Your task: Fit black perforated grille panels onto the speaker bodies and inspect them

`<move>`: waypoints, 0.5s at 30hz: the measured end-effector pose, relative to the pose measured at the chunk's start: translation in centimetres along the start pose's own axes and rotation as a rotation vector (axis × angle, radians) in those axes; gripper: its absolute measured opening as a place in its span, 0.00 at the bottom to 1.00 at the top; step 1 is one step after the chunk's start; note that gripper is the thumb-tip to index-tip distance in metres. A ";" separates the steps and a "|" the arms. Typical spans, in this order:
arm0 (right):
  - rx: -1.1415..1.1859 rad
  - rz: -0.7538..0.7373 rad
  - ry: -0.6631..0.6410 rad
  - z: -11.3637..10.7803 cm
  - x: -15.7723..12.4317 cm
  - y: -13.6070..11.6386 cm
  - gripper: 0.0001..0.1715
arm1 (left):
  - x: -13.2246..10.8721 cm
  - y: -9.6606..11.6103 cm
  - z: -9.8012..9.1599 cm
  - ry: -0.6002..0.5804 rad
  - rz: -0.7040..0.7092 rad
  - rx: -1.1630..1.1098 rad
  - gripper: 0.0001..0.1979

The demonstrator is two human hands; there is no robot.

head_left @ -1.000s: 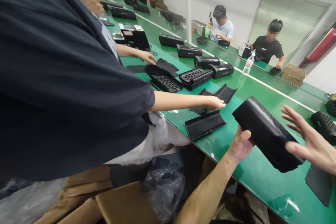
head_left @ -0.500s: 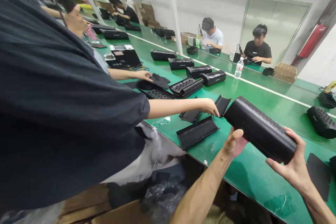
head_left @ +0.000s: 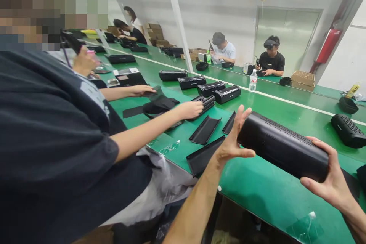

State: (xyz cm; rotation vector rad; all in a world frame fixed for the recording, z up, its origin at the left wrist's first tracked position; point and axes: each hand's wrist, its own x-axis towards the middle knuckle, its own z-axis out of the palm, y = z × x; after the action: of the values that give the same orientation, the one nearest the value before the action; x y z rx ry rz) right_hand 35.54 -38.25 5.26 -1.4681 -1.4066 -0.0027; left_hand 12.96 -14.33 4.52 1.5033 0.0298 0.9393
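Observation:
A black speaker-like housing (head_left: 281, 145), a rounded box with rows of slots along its top, is held up above the green table. My right hand (head_left: 328, 173) grips its right end, fingers over the top and thumb low on the front. At the left end, my left hand (head_left: 233, 141) is spread wide; its fingers stretch upward and its thumb lies by the lower front edge. Whether the left palm touches the housing I cannot tell. Beyond my left hand lie black curved panels (head_left: 205, 129), one partly hidden by my wrist.
At my left a co-worker in a dark shirt (head_left: 51, 133) reaches a hand (head_left: 190, 109) over a slotted black part. Several black housings (head_left: 227, 94) stand behind. A water bottle (head_left: 253, 81) is farther back, and another slotted housing (head_left: 349, 130) lies right. The table edge (head_left: 246, 207) runs below.
My left hand has moved from under the housing to its left end and spread its fingers. The co-worker's hand has drawn back from the panels toward the slotted part.

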 end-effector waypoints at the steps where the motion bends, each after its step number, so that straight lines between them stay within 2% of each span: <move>1: -0.009 -0.015 -0.009 -0.2 0.1 0.0 0.45 | 0.2 0.9 -0.7 -0.064 -0.004 0.085 0.70; 3: -0.028 -0.056 0.000 -0.3 0.2 0.1 0.45 | 0.5 2.2 -1.2 -0.155 -0.018 0.156 0.65; 4: -0.036 -0.070 0.012 -0.3 0.2 0.3 0.45 | 0.6 2.5 -1.0 -0.160 -0.018 0.156 0.62; 7: -0.034 -0.055 0.021 -0.5 0.5 0.7 0.45 | 0.4 2.5 0.1 -0.064 0.003 0.111 0.58; 10: 0.021 0.092 -0.057 -1.5 0.8 1.1 0.47 | -0.3 1.0 1.0 0.039 -0.046 0.031 0.55; 12: 0.130 0.193 -0.118 -1.8 0.6 1.7 0.53 | -1.0 -0.5 1.7 0.133 -0.085 -0.081 0.54; 15: 0.241 0.202 -0.146 -0.3 -0.4 3.1 0.65 | -2.2 -3.4 4.4 0.291 -0.151 -0.396 0.51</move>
State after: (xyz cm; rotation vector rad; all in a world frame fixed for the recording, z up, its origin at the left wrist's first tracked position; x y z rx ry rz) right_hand 37.89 -37.99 3.16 -1.4222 -1.3169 0.3951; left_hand 15.67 -18.44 1.08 0.9800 0.1562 0.9700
